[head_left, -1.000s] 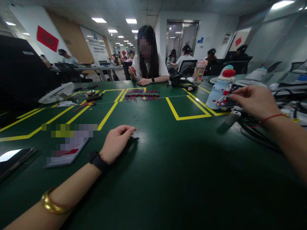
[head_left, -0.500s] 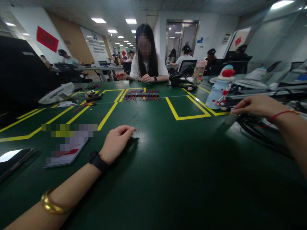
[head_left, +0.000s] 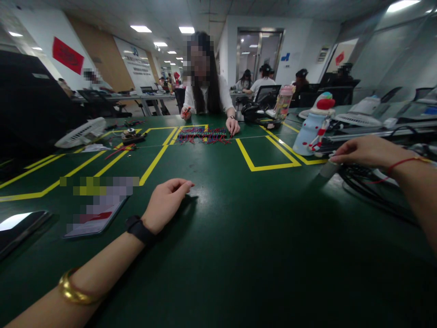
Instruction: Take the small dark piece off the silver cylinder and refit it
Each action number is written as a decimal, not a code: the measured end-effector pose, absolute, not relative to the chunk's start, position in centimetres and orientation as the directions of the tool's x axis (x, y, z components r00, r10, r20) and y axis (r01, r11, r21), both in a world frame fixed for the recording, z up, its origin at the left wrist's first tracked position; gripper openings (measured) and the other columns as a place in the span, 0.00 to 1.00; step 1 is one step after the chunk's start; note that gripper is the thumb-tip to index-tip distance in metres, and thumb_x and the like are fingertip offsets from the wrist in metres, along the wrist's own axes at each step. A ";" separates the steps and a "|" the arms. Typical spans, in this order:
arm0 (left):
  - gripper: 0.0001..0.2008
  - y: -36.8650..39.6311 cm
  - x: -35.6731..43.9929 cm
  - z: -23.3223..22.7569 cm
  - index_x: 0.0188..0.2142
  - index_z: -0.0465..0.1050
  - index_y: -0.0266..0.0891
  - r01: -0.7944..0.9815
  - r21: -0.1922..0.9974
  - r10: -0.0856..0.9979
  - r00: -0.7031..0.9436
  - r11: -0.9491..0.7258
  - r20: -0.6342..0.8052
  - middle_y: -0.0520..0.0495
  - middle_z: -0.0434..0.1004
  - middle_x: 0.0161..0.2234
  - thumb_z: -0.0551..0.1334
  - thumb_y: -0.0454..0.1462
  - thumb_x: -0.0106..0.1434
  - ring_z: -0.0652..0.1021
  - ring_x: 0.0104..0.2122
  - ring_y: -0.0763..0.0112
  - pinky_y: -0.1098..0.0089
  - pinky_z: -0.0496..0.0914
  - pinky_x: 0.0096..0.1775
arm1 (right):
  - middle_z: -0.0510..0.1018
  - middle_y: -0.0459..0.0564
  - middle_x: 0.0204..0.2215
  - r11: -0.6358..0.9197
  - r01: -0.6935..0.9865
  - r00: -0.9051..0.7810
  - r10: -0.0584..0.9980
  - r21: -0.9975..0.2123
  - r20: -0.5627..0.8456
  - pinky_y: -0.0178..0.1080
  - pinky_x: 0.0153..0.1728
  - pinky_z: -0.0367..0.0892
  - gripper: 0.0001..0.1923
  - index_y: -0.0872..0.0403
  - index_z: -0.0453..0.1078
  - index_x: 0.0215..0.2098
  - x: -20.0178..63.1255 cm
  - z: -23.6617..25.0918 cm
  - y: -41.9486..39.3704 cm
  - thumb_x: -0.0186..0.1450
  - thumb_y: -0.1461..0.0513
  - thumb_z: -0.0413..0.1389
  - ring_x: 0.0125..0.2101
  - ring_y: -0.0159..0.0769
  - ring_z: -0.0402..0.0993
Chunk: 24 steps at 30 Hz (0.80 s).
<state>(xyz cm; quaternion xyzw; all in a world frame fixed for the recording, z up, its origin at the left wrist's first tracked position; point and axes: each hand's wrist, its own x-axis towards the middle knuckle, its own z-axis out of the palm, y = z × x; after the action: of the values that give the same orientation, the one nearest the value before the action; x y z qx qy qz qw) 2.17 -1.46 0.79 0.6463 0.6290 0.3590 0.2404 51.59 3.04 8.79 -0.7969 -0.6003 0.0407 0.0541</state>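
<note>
My left hand (head_left: 166,202) rests on the green table (head_left: 246,255), thumb and fingers pressed together. Nothing held shows in it. A black band and a gold bangle circle that arm. To its left lie a phone (head_left: 22,230) and a flat pale item (head_left: 105,218), partly blurred out. At the right, my right hand (head_left: 363,152) is closed on the top of a small whitish cylinder (head_left: 329,169) that stands at the table surface; its kind is unclear. Black cables (head_left: 363,191) lie under and beside this hand. A light blue bottle (head_left: 305,134) stands just behind it.
Across the table a person (head_left: 205,82) sits with one hand at a row of red and blue wires (head_left: 201,135). Yellow tape (head_left: 252,166) marks the tabletop. A white fan (head_left: 82,132) lies at left; a pink bottle (head_left: 284,102) stands at the back right.
The person opposite has leaned in and brought one hand to the right end of the wires; the other hand is raised. Both of my hands have stayed in place.
</note>
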 end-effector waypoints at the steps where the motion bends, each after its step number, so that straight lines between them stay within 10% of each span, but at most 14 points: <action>1: 0.19 -1.5 2.2 0.8 0.36 0.75 0.41 0.642 0.761 0.985 -0.054 -0.090 0.162 0.50 0.73 0.27 0.55 0.51 0.57 0.71 0.27 0.68 0.70 0.62 0.29 | 0.76 0.53 0.28 -0.268 0.953 0.271 0.963 -0.140 0.000 0.38 0.33 0.58 0.20 0.55 0.75 0.32 51.5 8.8 3.0 0.47 0.50 0.62 0.31 0.36 0.68; 14: 0.18 -1.4 2.2 0.8 0.36 0.75 0.41 0.625 0.776 0.988 -0.044 -0.090 0.150 0.50 0.74 0.27 0.56 0.50 0.57 0.71 0.27 0.69 0.71 0.62 0.28 | 0.77 0.50 0.31 -0.281 0.943 0.278 0.960 -0.180 -0.039 0.38 0.38 0.60 0.13 0.54 0.76 0.34 51.6 9.0 2.9 0.50 0.58 0.61 0.33 0.36 0.70; 24: 0.18 -1.4 2.1 0.7 0.35 0.76 0.41 0.622 0.776 0.984 -0.045 -0.109 0.174 0.51 0.73 0.26 0.56 0.50 0.56 0.71 0.27 0.70 0.71 0.62 0.29 | 0.76 0.54 0.35 -0.319 0.929 0.293 0.944 -0.187 -0.153 0.36 0.31 0.63 0.29 0.58 0.70 0.40 52.1 7.9 3.2 0.43 0.50 0.64 0.32 0.36 0.71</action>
<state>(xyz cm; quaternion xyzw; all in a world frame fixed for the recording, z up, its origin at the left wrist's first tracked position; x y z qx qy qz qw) 2.13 -1.37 0.70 0.6462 0.6210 0.3698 0.2448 52.06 3.22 7.95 -0.8035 -0.5828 0.1174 0.0309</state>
